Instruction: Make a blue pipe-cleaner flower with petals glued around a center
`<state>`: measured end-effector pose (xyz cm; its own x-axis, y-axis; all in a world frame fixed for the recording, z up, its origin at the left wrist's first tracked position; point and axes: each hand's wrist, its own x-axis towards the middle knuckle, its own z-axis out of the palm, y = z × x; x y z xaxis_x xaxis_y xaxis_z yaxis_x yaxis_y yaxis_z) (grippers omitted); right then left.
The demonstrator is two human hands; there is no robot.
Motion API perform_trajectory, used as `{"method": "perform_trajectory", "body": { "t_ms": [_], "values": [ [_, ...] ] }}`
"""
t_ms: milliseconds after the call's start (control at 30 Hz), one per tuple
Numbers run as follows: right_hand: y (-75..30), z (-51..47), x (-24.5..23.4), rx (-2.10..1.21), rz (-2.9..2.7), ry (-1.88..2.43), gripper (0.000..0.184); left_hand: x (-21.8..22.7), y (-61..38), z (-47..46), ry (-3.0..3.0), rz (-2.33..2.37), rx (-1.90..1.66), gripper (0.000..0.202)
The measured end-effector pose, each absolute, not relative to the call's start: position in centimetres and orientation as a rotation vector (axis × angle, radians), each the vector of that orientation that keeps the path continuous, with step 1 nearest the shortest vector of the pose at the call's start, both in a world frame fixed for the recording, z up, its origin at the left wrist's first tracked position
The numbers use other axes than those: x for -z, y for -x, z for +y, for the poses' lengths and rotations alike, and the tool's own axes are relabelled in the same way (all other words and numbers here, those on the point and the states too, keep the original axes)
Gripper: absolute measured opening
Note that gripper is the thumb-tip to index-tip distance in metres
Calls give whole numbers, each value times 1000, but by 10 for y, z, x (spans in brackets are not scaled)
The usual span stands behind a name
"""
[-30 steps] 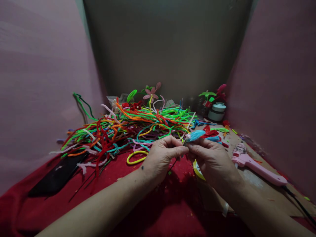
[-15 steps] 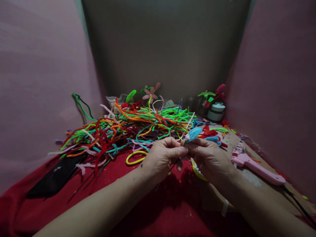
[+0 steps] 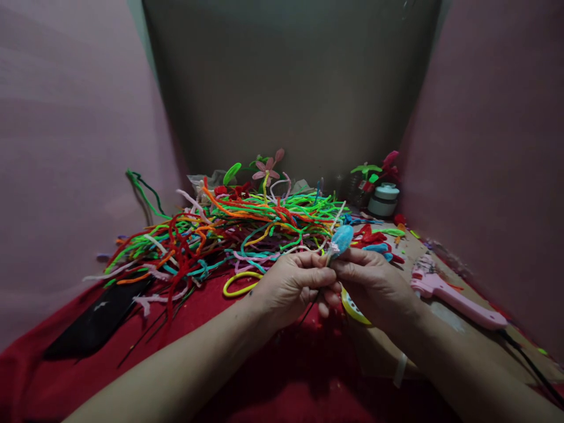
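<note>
Both hands meet in front of me around a pipe-cleaner flower (image 3: 342,239) with light blue petals and a small pale pink centre. My left hand (image 3: 295,282) pinches its stem just under the petals, thumb against fingers. A thin dark stem end pokes out below the left fingers. My right hand (image 3: 370,279) is closed at the base of the blue petals from the other side; its fingertips are partly hidden. Behind the hands lies a big tangled heap of coloured pipe cleaners (image 3: 264,217). A yellow ring (image 3: 240,284), perhaps a scissors handle, rests left of my left hand.
A pink glue gun (image 3: 462,304) with a black cord lies on cardboard (image 3: 409,247) at right. Red and blue petals (image 3: 374,242) lie behind my right hand. A lidded jar (image 3: 384,200) stands at the back; a black pouch (image 3: 94,320) lies left on the red cloth (image 3: 308,364).
The blue petals have tipped from leaning right to more upright as the fingers turned the flower. Both hands stay in nearly the same place.
</note>
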<state>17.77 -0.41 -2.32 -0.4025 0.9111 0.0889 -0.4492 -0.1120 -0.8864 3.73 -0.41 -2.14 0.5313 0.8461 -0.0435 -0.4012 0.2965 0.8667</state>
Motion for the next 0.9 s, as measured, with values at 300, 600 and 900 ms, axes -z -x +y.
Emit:
{"method": "perform_trajectory", "body": {
  "t_ms": [300,600,900],
  "values": [
    [-176,-10,21,-1667,-1105,545,6,20,-40,-7,-928,541,-952,9],
    [-178,-12,28,-1600,-1198,558,10,20,-39,-8,-948,512,-947,12],
    [-229,18,8,-1194,-1197,1012,23,7,-28,-6,-914,605,-1111,27]
  ]
}}
